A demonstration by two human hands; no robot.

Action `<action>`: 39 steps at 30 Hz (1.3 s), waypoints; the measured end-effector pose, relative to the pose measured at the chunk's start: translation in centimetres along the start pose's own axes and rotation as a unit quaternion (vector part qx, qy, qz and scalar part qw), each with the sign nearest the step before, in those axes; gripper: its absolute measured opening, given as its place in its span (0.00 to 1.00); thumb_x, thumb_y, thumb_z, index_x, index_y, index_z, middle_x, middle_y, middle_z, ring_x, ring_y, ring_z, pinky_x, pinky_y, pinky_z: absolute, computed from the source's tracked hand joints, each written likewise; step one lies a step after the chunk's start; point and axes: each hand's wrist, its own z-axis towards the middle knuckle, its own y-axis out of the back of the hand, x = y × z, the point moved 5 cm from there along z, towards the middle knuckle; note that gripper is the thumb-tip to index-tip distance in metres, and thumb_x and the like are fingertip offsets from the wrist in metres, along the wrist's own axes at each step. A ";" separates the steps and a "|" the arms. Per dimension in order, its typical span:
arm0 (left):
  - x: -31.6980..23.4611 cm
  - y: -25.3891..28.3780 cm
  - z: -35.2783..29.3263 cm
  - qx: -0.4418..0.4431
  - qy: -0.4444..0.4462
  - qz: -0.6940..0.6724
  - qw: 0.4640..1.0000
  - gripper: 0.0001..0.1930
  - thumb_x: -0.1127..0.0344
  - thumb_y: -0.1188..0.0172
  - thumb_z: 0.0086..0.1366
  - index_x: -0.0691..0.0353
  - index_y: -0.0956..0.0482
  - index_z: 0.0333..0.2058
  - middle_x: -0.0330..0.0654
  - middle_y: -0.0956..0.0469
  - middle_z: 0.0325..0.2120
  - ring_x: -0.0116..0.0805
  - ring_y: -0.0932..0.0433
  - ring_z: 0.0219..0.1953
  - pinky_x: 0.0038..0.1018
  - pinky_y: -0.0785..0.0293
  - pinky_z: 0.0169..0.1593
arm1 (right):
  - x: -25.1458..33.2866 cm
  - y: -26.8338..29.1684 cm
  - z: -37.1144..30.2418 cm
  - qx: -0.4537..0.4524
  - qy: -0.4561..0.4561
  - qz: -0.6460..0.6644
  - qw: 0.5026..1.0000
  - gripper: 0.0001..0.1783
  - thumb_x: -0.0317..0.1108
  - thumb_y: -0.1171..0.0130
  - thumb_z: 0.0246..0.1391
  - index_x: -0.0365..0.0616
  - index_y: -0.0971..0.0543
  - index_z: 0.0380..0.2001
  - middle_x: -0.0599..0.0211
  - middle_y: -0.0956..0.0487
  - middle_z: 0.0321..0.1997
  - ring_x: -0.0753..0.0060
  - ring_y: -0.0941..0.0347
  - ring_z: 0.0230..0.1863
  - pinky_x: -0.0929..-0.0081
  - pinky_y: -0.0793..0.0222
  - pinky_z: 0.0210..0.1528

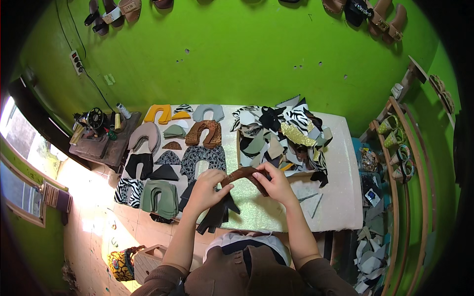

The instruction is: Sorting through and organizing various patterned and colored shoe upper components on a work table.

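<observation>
A curved brown leather piece [243,172] is stretched between my two hands above the front of the table. My left hand [210,187] grips its left end, and my right hand [273,183] pinches its right part between thumb and fingers. Below my left hand lie black cut pieces [217,214] at the table's front edge. To the left sit stacks of U-shaped cut pieces: green [160,197], zebra-striped [129,191], black with grey lines [203,160] and brown spotted [204,134]. Beyond my right hand stands a box heaped with mixed scraps [276,130].
The pale table [340,197] carries everything. A sewing machine [96,121] stands on a small wooden table at the left. A wooden rack [395,148] with sandals is on the right, above piled scraps [373,256]. A stool [148,264] stands at the lower left.
</observation>
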 end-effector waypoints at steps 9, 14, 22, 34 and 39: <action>3.4 -0.9 -2.3 0.081 0.038 -0.109 0.990 0.11 0.63 0.37 0.50 0.66 0.23 0.27 0.44 0.25 0.33 0.41 0.27 0.38 0.30 0.33 0.43 | -4.7 -2.4 -2.8 -0.083 -0.072 0.099 0.989 0.12 0.33 0.46 0.53 0.36 0.30 0.37 0.69 0.26 0.28 0.83 0.32 0.29 0.82 0.36 0.32; 8.3 -2.8 -4.2 0.081 0.186 -0.275 0.940 0.11 0.64 0.38 0.53 0.67 0.24 0.29 0.39 0.25 0.24 0.29 0.26 0.30 0.24 0.31 0.38 | -5.6 -2.2 -3.8 -0.114 -0.071 0.055 0.989 0.12 0.35 0.45 0.53 0.37 0.29 0.34 0.67 0.26 0.25 0.81 0.32 0.26 0.81 0.36 0.30; 10.1 -3.7 -4.2 0.005 0.315 -0.534 0.784 0.09 0.65 0.53 0.65 0.65 0.33 0.37 0.44 0.23 0.28 0.27 0.24 0.28 0.21 0.27 0.33 | -6.1 -1.8 -4.2 -0.052 -0.184 -0.204 0.960 0.14 0.42 0.46 0.50 0.42 0.27 0.32 0.57 0.26 0.19 0.56 0.29 0.22 0.65 0.36 0.26; 9.0 -3.9 -4.6 -0.027 0.305 -0.603 0.737 0.09 0.70 0.55 0.64 0.63 0.39 0.41 0.47 0.25 0.34 0.36 0.24 0.36 0.29 0.27 0.41 | -10.7 -0.2 -3.2 -0.237 -0.196 -0.230 0.923 0.18 0.42 0.40 0.45 0.37 0.26 0.31 0.63 0.27 0.20 0.64 0.31 0.21 0.69 0.37 0.25; 9.2 -3.6 -5.2 -0.055 0.289 -0.602 0.743 0.08 0.72 0.52 0.61 0.63 0.39 0.39 0.42 0.28 0.30 0.35 0.25 0.35 0.29 0.28 0.42 | -6.7 -2.6 -2.8 -0.191 -0.043 -0.168 0.966 0.17 0.37 0.38 0.44 0.34 0.26 0.31 0.64 0.29 0.31 0.72 0.34 0.35 0.77 0.39 0.37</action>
